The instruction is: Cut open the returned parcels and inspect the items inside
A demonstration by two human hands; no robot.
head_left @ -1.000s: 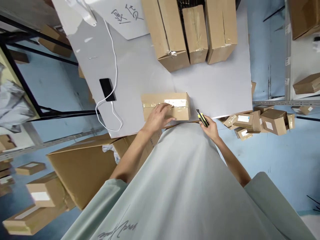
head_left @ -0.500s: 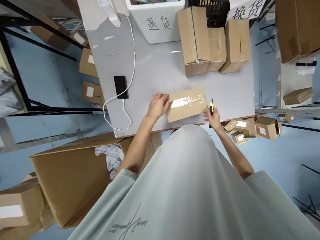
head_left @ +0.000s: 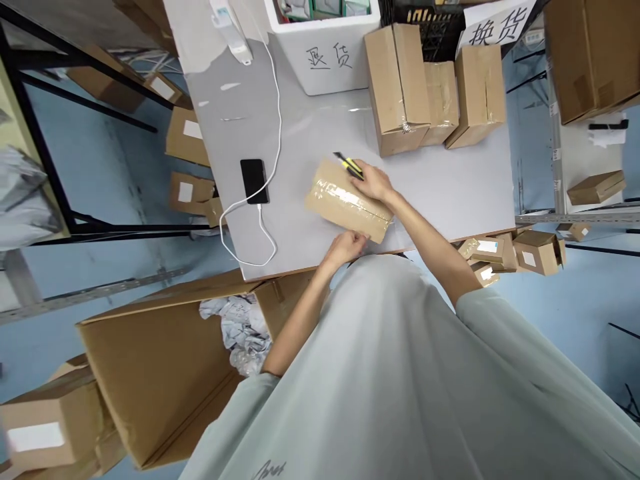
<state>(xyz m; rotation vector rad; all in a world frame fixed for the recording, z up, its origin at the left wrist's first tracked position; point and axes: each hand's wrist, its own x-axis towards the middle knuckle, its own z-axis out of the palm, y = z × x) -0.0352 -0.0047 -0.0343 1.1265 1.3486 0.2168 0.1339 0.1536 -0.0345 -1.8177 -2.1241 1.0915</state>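
Note:
A small cardboard box [head_left: 347, 200] sealed with shiny clear tape lies at an angle near the front of the grey table [head_left: 310, 147]. My left hand [head_left: 347, 247] grips the box's near edge, its fingers curled against the cardboard. Over the far side of the box, my right hand [head_left: 374, 181] is closed around a yellow and black utility knife [head_left: 350, 165]. The knife points away to the left, and its tip stands just past the box's far edge. Whether the right fingers also press on the box I cannot tell.
Three taped cartons [head_left: 400, 87] stand at the back right, beside a white foam bin [head_left: 330, 60] and a black crate [head_left: 425, 27]. A phone [head_left: 255, 181] with a white cable [head_left: 278, 133] lies to the left. Below it is a large open carton [head_left: 165, 380] holding crumpled plastic bags [head_left: 243, 327].
The box has turned clockwise and shifted slightly left. My right hand has carried the knife from the box's right end to its far side; my left hand has moved to the near edge.

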